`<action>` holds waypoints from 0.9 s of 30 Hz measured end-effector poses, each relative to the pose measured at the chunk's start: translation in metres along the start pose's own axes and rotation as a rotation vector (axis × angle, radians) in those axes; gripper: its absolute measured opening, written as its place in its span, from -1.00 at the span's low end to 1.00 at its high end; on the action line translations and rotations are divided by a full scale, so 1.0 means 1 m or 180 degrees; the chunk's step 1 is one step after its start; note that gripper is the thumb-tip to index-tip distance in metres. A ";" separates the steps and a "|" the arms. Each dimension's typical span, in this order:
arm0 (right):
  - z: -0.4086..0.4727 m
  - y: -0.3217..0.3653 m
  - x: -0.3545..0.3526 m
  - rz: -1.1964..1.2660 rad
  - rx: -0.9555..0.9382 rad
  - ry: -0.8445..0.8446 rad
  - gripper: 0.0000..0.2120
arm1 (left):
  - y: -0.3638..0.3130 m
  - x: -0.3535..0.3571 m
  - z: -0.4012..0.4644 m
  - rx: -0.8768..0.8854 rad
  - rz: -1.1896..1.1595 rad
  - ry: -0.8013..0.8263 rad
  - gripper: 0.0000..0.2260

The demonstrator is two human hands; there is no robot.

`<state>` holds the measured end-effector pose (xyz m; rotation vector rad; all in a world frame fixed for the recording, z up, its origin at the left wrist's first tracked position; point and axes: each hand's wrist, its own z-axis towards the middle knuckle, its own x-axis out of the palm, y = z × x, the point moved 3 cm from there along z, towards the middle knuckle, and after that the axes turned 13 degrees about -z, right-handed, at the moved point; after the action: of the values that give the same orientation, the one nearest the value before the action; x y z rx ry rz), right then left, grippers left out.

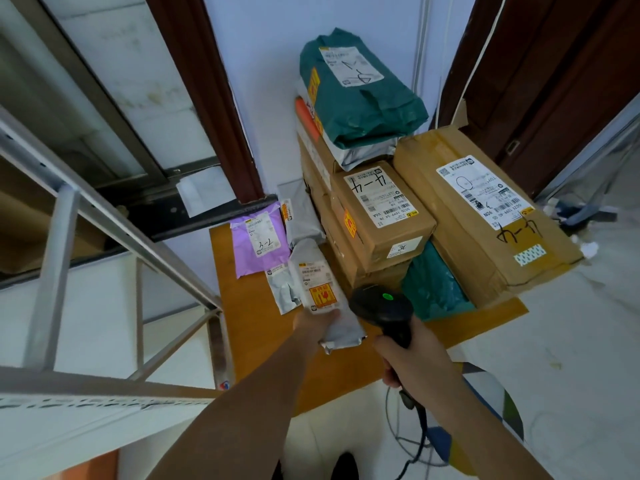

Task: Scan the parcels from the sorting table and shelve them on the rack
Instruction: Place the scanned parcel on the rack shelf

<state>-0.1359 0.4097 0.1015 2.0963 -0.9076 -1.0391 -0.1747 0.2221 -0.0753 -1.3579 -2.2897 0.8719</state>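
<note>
Left hand: your left hand (313, 320) is gripping the near end of a grey bag (320, 292), fingers curled under it, label side facing up with a yellow sticker showing.
Right hand: your right hand (401, 358) is wrapping round the handle of the scanner (382, 306), so it's a full hold; the green light on top is glowing.
Scanner: its head is sitting just right of the bag, pretty much touching the bag's near edge; its cable is trailing down toward the floor.
Table: the wooden table (252, 341) is carrying everything else, and the bag is hanging just over it.
Other parcels: a purple bag (258, 239) is lying flat near the far left edge; stacked boxes (381, 216) are filling the right side, with a green bag (360, 95) sitting on top.
Rack: the metal rack (65, 237) is standing to your left, right beside the table.
</note>
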 end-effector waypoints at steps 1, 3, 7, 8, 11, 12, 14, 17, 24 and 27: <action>-0.001 0.007 0.002 -0.0028 -0.0041 -0.0028 -0.86 | -0.003 -0.009 -0.004 0.0126 -0.0065 0.0007 -0.64; -0.004 0.024 0.007 -0.0042 -0.0124 -0.0118 -0.88 | -0.005 -0.023 0.001 0.0421 -0.0301 0.0189 -0.52; -0.009 0.061 0.017 -0.0121 -0.0349 -0.0287 -0.93 | -0.039 -0.042 -0.034 0.0920 -0.0139 0.0682 -0.43; -0.011 0.071 0.019 -0.0143 -0.0450 -0.0312 -0.92 | -0.053 -0.044 -0.049 0.1064 -0.0090 0.0730 -0.52; -0.018 0.100 0.027 -0.0217 -0.0767 -0.0373 -0.85 | -0.076 -0.051 -0.067 0.1427 0.0046 0.0895 -0.68; -0.019 0.107 0.031 -0.0233 -0.0844 -0.0375 -0.83 | -0.082 -0.053 -0.075 0.1522 0.0079 0.0908 -0.73; -0.021 0.117 0.036 -0.0275 -0.0897 -0.0399 -0.87 | -0.092 -0.058 -0.086 0.1608 0.0113 0.0959 -0.81; -0.020 0.127 0.038 -0.0330 -0.0880 -0.0477 -0.91 | -0.101 -0.059 -0.094 0.1727 0.0330 0.0998 -0.80; -0.018 0.137 0.037 -0.0375 -0.0916 -0.0495 -0.84 | -0.108 -0.054 -0.085 0.1736 0.0281 0.0856 -0.39; -0.021 0.137 0.033 -0.0338 -0.0940 -0.0516 -0.88 | -0.103 -0.050 -0.075 0.1702 0.0410 0.0868 -0.39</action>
<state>-0.1448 0.3096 0.2029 1.8499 -0.6752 -1.3272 -0.1763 0.1666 0.0497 -1.2873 -1.6226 1.1542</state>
